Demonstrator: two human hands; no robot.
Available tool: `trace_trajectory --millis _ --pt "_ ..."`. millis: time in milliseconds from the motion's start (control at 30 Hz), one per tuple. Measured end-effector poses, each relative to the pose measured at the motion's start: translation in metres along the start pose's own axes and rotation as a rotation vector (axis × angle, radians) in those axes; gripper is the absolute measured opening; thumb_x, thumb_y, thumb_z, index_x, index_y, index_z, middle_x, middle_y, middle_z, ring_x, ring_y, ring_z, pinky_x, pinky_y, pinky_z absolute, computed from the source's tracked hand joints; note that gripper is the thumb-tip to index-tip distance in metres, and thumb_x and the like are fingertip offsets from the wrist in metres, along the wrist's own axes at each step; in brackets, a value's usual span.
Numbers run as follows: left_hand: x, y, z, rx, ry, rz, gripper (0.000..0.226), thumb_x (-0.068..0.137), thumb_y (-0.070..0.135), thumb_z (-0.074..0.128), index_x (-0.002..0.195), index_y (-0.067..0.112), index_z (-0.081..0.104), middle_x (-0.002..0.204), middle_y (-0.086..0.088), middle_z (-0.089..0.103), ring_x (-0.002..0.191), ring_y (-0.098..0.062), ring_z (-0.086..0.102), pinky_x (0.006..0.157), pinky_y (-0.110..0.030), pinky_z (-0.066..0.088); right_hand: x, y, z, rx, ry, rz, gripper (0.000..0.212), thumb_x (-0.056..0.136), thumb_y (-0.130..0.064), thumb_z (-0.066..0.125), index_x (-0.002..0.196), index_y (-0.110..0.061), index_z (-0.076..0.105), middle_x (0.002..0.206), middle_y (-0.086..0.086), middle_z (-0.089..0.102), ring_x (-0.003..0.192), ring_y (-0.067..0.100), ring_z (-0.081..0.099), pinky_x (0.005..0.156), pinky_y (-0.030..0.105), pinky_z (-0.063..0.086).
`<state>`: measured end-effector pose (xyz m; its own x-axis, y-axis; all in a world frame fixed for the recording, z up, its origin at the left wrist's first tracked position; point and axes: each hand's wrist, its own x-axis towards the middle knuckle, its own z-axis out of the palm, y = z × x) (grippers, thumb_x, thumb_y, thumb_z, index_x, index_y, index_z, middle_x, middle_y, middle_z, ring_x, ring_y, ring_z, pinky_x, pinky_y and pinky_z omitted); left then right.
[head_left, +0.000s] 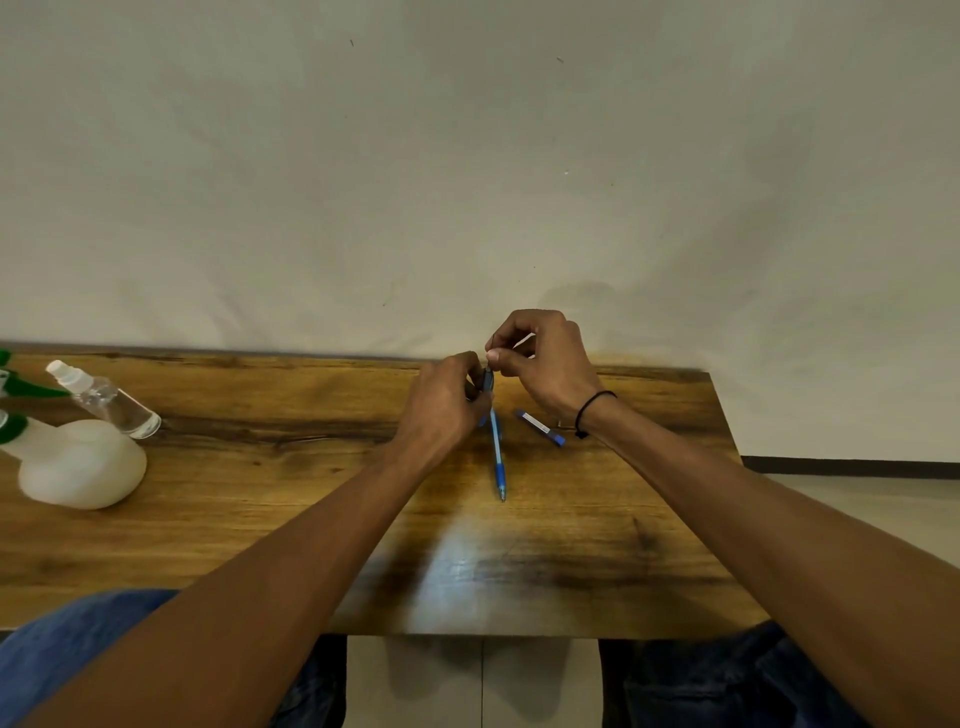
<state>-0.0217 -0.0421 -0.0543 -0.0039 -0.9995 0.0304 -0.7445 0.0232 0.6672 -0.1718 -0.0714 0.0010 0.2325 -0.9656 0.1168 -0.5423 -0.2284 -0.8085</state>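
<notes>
My left hand (447, 402) grips the upper end of a blue mechanical pencil (497, 457), whose tip points toward me just above the wooden table (291, 467). My right hand (545, 364), with a black band on its wrist, is curled right above the pencil's top end, thumb and forefinger pinching something too small to make out. A small blue-and-white lead tube (540, 428) lies on the table under my right wrist.
At the table's left end stand a white round spray bottle (83, 465) with a green trigger head and a clear small spray bottle (106, 400) lying tilted. A plain wall runs behind the table. My knees in jeans are under the near edge.
</notes>
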Motion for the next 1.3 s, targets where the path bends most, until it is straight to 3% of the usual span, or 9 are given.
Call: trace_trajectory --millis 433,600,800,900,1133,1300 --pt "0.002 -0.003 0.000 -0.001 -0.010 -0.017 0.016 0.092 0.018 0.076 0.105 0.016 0.067 0.099 -0.005 0.078 0.078 -0.012 0.071 0.058 -0.012 0.046 0.003 0.003 0.003 -0.010 -0.003 0.027 0.004 0.088 -0.005 0.078 0.091 -0.007 0.077 0.086 0.002 0.075 0.079 0.010 0.072 0.070 0.016 0.057" --pt "0.003 -0.005 0.001 0.003 -0.004 -0.018 0.014 0.092 0.021 0.077 0.100 0.019 0.066 0.095 -0.003 0.077 0.076 -0.011 0.071 0.058 -0.014 0.048 0.008 0.014 -0.007 -0.074 0.014 0.038 0.005 0.088 -0.004 0.077 0.089 -0.009 0.075 0.084 0.002 0.074 0.075 0.014 0.072 0.071 0.028 0.062" --pt "0.003 -0.008 0.002 0.018 -0.006 -0.023 0.018 0.091 0.024 0.079 0.104 0.022 0.067 0.094 -0.002 0.077 0.069 -0.003 0.063 0.055 -0.012 0.043 0.010 0.064 -0.029 -0.572 -0.166 0.131 0.015 0.092 -0.005 0.069 0.096 -0.019 0.072 0.105 0.008 0.072 0.095 0.029 0.068 0.085 0.048 0.059" --pt "0.003 -0.007 0.004 0.016 -0.007 -0.024 0.019 0.091 0.024 0.079 0.105 0.022 0.068 0.095 -0.001 0.077 0.070 -0.002 0.061 0.055 -0.010 0.039 0.004 0.078 -0.023 -0.682 -0.256 0.155 0.022 0.092 -0.002 0.062 0.101 -0.021 0.070 0.111 0.010 0.068 0.096 0.031 0.066 0.083 0.048 0.059" --pt "0.006 -0.007 0.005 0.027 -0.015 -0.029 0.018 0.091 0.024 0.078 0.105 0.022 0.066 0.098 -0.003 0.078 0.073 -0.006 0.062 0.056 -0.012 0.040 0.002 0.088 -0.016 -0.749 -0.311 0.260 0.022 0.085 -0.021 0.080 0.101 -0.016 0.066 0.113 0.012 0.064 0.097 0.034 0.064 0.080 0.043 0.056" --pt "0.006 -0.005 0.004 0.010 -0.016 -0.035 0.020 0.092 0.023 0.078 0.108 0.020 0.067 0.101 -0.005 0.077 0.080 -0.011 0.067 0.067 -0.022 0.054 -0.006 0.093 -0.011 -0.799 -0.336 0.279 0.022 0.086 -0.024 0.079 0.102 -0.017 0.065 0.115 0.012 0.066 0.104 0.035 0.064 0.084 0.046 0.057"
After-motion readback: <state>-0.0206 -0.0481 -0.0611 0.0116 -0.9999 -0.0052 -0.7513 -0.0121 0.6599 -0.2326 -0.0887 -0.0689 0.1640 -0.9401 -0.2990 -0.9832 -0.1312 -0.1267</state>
